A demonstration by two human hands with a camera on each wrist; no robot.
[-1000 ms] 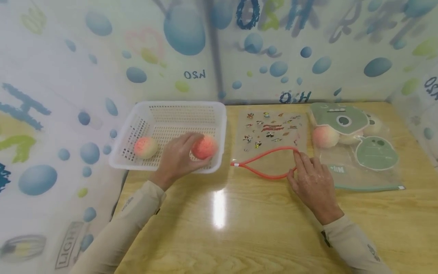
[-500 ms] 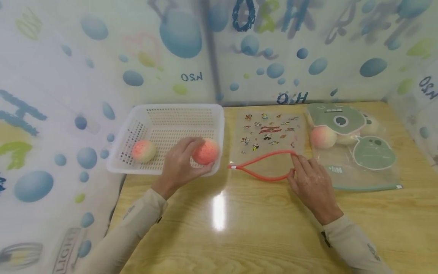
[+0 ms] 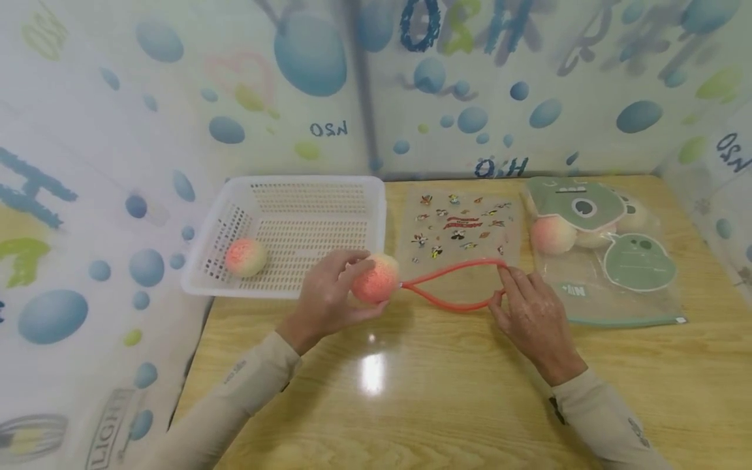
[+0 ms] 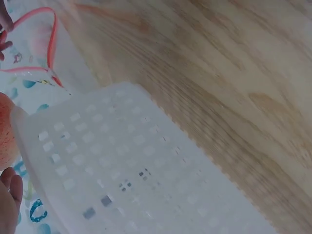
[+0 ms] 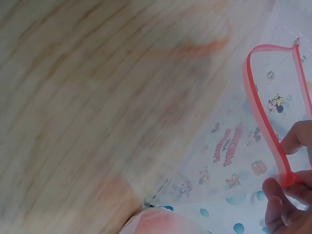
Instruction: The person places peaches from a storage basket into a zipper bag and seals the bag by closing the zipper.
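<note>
My left hand (image 3: 329,294) holds a pink-and-cream toy peach (image 3: 376,279) between thumb and fingers, just past the basket's front right corner. In the left wrist view only part of that peach (image 4: 5,131) shows at the left edge. A clear zip bag (image 3: 461,225) with small cartoon prints lies to the right of the basket. Its red zip edge (image 3: 452,305) is spread into a loop. My right hand (image 3: 534,323) pinches the loop's right end, as the right wrist view also shows at the red edge (image 5: 265,117). The held peach covers the loop's left end.
A white plastic basket (image 3: 376,196) stands at the back left with one peach (image 3: 245,257) inside. On the right lies another clear bag (image 3: 617,313) with green character prints, a green zip and several peaches inside. A printed wall (image 3: 388,85) closes off the table's back.
My left hand has lifted the peach out of the basket and carried it right and nearer, up to the bag's red zip end. The right hand stays at the opening.
</note>
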